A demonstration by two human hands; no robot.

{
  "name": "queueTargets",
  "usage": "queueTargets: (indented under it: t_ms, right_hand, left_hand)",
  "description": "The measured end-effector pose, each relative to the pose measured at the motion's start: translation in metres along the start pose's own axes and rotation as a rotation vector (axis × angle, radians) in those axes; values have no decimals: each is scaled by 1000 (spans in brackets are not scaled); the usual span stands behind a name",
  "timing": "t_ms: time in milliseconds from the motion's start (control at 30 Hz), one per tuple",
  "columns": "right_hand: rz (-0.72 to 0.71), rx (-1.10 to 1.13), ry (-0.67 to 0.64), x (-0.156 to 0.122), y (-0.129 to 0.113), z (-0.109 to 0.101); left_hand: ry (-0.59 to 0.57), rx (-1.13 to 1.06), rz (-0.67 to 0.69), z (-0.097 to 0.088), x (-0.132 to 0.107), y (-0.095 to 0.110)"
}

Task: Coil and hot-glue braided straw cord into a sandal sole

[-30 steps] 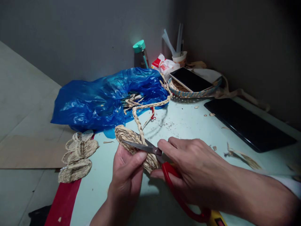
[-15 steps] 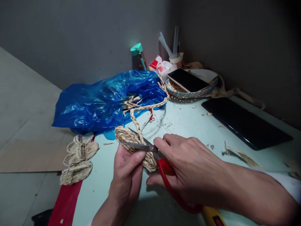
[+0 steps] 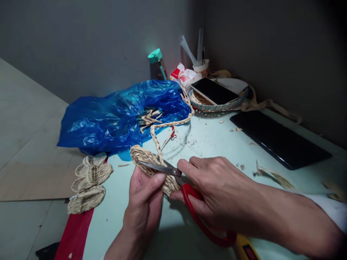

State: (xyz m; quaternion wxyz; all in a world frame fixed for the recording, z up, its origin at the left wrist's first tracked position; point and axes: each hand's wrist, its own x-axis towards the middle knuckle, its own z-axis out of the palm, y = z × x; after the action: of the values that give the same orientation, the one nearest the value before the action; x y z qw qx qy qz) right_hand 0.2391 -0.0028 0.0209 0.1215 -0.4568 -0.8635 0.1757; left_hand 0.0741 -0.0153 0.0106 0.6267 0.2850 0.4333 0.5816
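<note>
My left hand [image 3: 143, 202] grips a small woven straw piece [image 3: 145, 159], thumb pressed on its front. A braided straw cord [image 3: 162, 126] runs from this piece back toward the blue plastic bag [image 3: 114, 115]. My right hand [image 3: 217, 187] is closed on red-handled scissors [image 3: 189, 195]. Their steel blades [image 3: 157, 167] lie nearly closed across the woven piece, just above my left thumb.
Several finished woven straw pieces [image 3: 89, 182] lie at the pale table's left edge. A woven tray [image 3: 217, 106] holding a phone [image 3: 214, 90] sits at the back, with a teal-capped bottle [image 3: 155, 65] and a cup [image 3: 201, 66]. A black slab [image 3: 279, 139] lies right. Straw scraps litter the table.
The scissor blades, slightly apart half a second ago, have come together over the woven piece. Both hands stay in nearly the same place; the view has shifted a little.
</note>
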Motion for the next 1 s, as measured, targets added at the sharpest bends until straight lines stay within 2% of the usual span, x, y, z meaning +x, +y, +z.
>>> queueTargets:
  t_ms: [167, 400, 733, 1000]
  right_hand:
    - [7, 10, -21, 1, 0, -1]
    - [19, 11, 75, -1, 0, -3]
    - [-38, 30, 112, -3, 4, 4]
    - [-47, 13, 35, -4, 7, -1]
  left_hand:
    - [39, -9, -7, 2, 1, 2]
    - [44, -28, -8, 3, 1, 3]
    - [-76, 6, 30, -7, 2, 0]
    - [18, 22, -12, -2, 1, 1]
